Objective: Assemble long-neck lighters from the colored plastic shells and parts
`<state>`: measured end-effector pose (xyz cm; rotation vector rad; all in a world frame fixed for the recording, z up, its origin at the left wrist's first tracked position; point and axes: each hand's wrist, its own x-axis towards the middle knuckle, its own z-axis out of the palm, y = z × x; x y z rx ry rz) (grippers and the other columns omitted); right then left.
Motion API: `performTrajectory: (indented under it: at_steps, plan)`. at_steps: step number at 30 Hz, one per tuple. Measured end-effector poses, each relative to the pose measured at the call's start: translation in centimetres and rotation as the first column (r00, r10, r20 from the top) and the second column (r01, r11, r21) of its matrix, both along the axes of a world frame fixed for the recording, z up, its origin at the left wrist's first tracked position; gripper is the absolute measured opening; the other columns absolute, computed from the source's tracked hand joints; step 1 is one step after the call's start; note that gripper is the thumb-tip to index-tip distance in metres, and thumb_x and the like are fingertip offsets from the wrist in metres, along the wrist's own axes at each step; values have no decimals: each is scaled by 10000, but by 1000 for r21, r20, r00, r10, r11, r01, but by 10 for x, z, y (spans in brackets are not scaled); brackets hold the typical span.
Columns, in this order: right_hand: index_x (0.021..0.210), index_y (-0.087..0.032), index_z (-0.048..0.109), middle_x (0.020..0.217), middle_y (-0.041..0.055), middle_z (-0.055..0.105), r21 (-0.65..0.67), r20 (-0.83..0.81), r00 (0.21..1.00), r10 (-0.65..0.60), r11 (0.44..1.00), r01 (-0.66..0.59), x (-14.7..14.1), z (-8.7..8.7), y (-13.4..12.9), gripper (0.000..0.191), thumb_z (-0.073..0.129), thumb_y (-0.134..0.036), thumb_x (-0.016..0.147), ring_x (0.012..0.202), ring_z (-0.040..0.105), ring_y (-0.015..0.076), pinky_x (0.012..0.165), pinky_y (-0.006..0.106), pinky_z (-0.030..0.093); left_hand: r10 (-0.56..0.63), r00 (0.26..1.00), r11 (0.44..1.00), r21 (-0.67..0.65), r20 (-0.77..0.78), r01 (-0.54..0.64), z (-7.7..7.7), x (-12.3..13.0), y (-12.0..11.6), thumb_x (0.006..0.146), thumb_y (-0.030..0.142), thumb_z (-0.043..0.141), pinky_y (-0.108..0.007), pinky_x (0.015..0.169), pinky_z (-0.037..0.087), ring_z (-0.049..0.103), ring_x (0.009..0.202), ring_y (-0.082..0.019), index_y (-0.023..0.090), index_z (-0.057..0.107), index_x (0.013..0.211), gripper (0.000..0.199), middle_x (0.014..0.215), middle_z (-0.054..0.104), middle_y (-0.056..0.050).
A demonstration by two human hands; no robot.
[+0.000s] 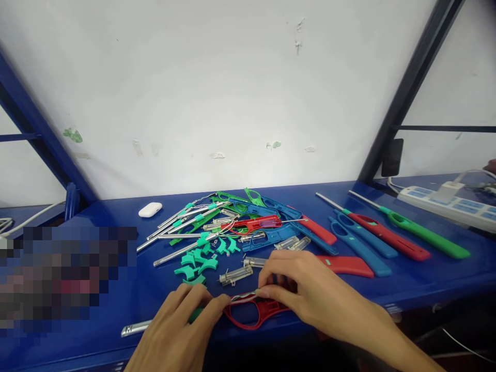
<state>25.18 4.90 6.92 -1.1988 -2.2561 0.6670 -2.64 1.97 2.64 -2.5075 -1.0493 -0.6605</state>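
Note:
A red lighter shell half (267, 308) lies at the table's front edge, its trigger loop toward me. My left hand (182, 315) is closed over the shell's left end and a metal lighter tube (135, 328), which sticks out to the left. A bit of green shows under its fingers. My right hand (300, 281) pinches twisted wires (243, 296) along the shell's upper edge. Just beyond lie clear lighter fuel tanks (236, 275) and a heap of green triggers (199, 261).
Several metal tubes (182, 253) and blue shell halves (267, 237) are piled behind. Lighters with red (387, 237) and green (430, 232) handles lie right. A white earbud case (150, 210) sits back left, a power strip (449, 204) far right.

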Motion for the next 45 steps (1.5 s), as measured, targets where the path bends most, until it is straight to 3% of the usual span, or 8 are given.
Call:
performTrajectory:
  at_steps: [7,16,21,32,36,40,43,45]
  plan:
    - [933,-275,713,905,-69,727,30,-31,1000,6,1000,-5,0,3,-5,113,708,-317,1037,867,652,142,815,270,438,4,1000,1000,-17,18,-4,-3,0,0,929,17,462,-311,827,652,731,957,-221,283,651,1299,494,1050,749,-22]
    - [1007,-312,722,892,-60,708,32,-11,1000,-10,999,11,-2,-1,-2,27,718,-329,1028,847,651,154,789,270,445,3,1000,999,35,16,-3,-2,5,0,938,37,454,-302,788,644,736,884,-213,261,652,1266,444,988,750,-12]
    - [1087,-349,718,915,-60,701,-2,13,1000,-12,1000,12,4,0,-10,118,734,-434,1007,852,652,165,787,280,458,-3,999,1000,10,45,3,-2,5,0,942,27,459,-307,832,632,728,891,-206,268,658,1252,441,984,745,-5]
    - [1082,-271,757,990,-20,777,159,-149,988,48,987,-24,10,-26,-11,73,726,-298,1021,898,704,160,806,250,508,8,997,1000,23,82,-10,0,4,5,949,13,445,-325,807,632,709,883,-206,258,679,1230,440,1012,742,-9]
    - [1097,-257,761,966,-10,774,204,-171,983,64,979,-28,10,-32,-10,97,707,-308,1034,857,707,151,789,245,518,4,992,1000,-18,125,-1,-4,6,4,1045,116,455,-310,859,635,711,934,-192,259,689,1252,344,1076,744,-18]
    - [1085,-250,763,950,-4,773,216,-187,980,64,976,-23,11,-33,-10,109,695,-323,1042,829,706,148,766,240,527,41,963,999,-20,267,-37,4,6,6,1087,286,527,-299,919,612,708,1031,-193,279,703,1257,245,1141,735,-31]
    - [1075,-248,763,951,3,774,220,-203,977,71,975,-25,11,-33,-10,126,678,-338,1051,829,711,152,765,244,537,103,930,994,7,354,-113,16,0,20,1075,336,549,-316,844,599,708,965,-209,271,750,1109,215,1041,753,-31]
    - [1071,-248,763,949,2,773,224,-211,975,74,974,-26,10,-33,-10,121,678,-331,1052,833,711,151,768,241,537,190,933,981,-79,306,-175,21,-6,34,1070,441,524,-355,767,590,695,882,-239,258,781,998,324,954,760,-48]
